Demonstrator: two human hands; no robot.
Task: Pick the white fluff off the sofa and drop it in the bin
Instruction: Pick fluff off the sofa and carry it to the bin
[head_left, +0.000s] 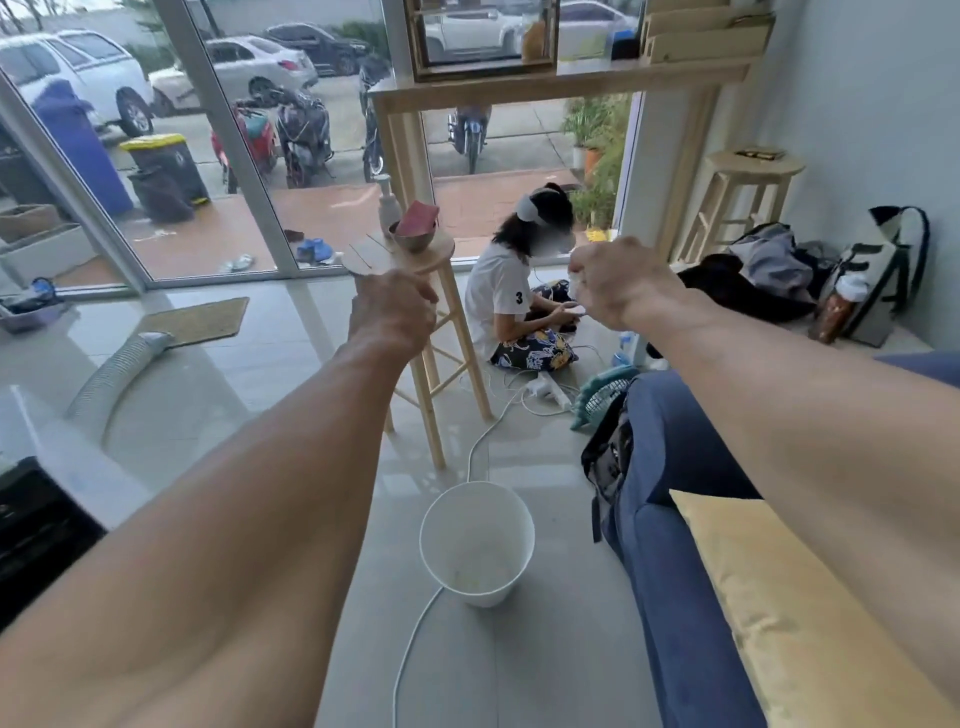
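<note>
Right hand (618, 283) curled tight, bit of white fluff (577, 284) showing at fingertips; apparently gripping it. Left hand (392, 312) curled, back toward camera; contents could not be told. Both hands were far out over floor. Bin (467, 512) stood nearer, left of sofa (675, 545). Judgement: bring right hand over bin mouth, lower, then release; fluff likely drifts.

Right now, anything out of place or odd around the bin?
The bin stands upright. A white cable trails loose across the floor and runs against the bin's base, which looks like a snag risk. A grey hose lies on the tiles at left.
</note>
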